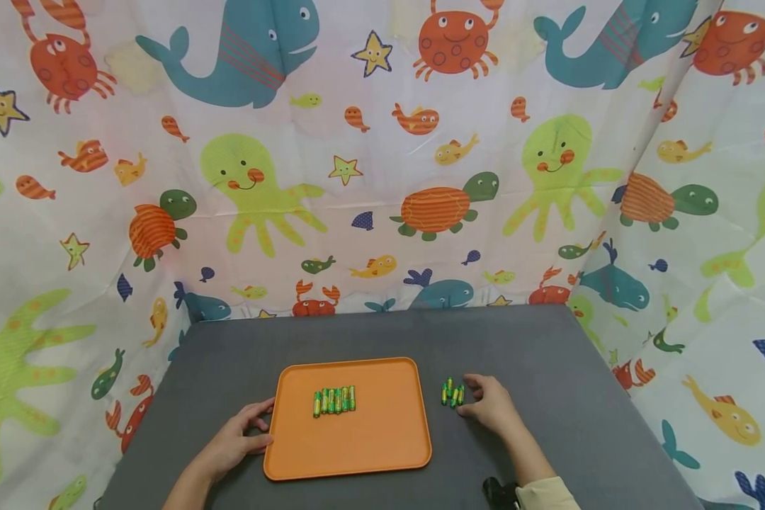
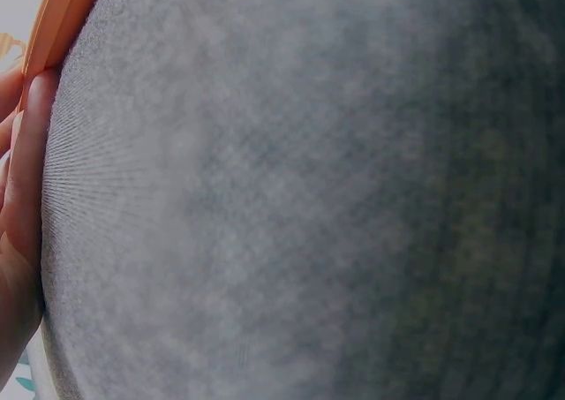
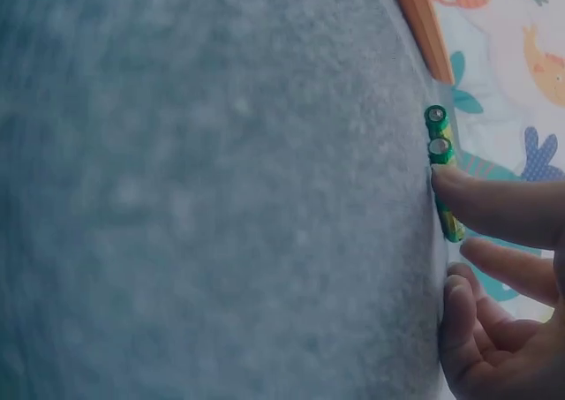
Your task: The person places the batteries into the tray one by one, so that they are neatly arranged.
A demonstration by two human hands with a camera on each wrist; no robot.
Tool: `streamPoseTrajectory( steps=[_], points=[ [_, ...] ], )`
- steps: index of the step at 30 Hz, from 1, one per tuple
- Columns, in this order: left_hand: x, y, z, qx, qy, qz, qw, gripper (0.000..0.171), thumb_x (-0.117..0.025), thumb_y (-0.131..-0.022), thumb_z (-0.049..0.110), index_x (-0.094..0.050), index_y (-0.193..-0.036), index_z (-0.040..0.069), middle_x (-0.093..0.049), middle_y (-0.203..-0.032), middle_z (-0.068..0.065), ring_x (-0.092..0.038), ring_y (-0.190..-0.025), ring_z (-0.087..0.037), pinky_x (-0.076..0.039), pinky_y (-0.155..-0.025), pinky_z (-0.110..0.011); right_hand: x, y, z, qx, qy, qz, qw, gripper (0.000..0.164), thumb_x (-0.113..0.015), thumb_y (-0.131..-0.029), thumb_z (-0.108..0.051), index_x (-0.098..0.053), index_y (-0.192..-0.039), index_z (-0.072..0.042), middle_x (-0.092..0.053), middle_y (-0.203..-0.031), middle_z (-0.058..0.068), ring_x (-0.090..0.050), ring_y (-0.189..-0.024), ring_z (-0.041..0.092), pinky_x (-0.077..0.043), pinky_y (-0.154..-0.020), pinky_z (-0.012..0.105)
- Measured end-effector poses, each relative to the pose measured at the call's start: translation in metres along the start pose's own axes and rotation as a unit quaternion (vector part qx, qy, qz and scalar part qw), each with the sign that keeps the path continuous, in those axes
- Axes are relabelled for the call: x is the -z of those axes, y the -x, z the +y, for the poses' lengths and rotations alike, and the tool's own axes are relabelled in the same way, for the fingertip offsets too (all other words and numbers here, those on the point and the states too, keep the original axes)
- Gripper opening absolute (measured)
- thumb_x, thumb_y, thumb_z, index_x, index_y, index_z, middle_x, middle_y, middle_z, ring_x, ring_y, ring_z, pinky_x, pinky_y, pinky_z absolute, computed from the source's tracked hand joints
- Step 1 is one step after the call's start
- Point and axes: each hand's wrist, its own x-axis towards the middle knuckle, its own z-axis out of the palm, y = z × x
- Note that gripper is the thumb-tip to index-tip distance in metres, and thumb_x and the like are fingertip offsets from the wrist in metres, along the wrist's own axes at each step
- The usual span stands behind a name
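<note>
Slim, shiny green-and-yellow loose batteries (image 1: 449,387) cluster on the matte, grey fabric-textured counter (image 1: 516,347), beside a smooth, round-cornered orange tray (image 1: 357,446) bearing a row of six batteries (image 1: 331,401). The right hand (image 1: 489,405) brackets the cluster; whether its grip pinches one, I cannot tell. The left hand's (image 1: 239,435) relaxed grip touches the tray's rim. Creased curtain (image 1: 370,142) behind.

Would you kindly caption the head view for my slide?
Left hand touches an orange tray bearing a row of batteries; right hand beside loose batteries.
</note>
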Motion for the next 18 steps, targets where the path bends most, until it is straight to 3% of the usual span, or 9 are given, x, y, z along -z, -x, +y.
streamPoseTrajectory(
  steps=[10, 18],
  points=[
    [0.0015, -0.0003, -0.0006, -0.005, 0.001, -0.003, 1.0, 0.083, -0.08, -0.086, 0.016, -0.037, -0.156, 0.007, -0.038, -0.145, -0.017, -0.047, -0.11, -0.028, -0.06, -0.082, -0.038, -0.0023, 0.0013, -0.0014, 0.01, 0.02, 0.013, 1.0, 0.052, -0.091, -0.071, -0.012, -0.072, -0.12, -0.006, -0.061, -0.118, 0.016, -0.062, -0.1, 0.03, -0.053, -0.079, 0.048],
    [0.0015, 0.0004, 0.001, -0.005, 0.001, -0.004, 1.0, 0.083, -0.08, -0.086, 0.017, -0.037, -0.156, 0.007, -0.039, -0.146, -0.018, -0.047, -0.11, -0.028, -0.06, -0.082, -0.038, 0.0026, 0.005, -0.0015, 0.014, -0.001, 0.021, 1.0, 0.051, -0.087, -0.076, -0.009, -0.068, -0.122, -0.001, -0.067, -0.112, 0.013, -0.066, -0.1, 0.029, -0.055, -0.079, 0.046]
  ],
)
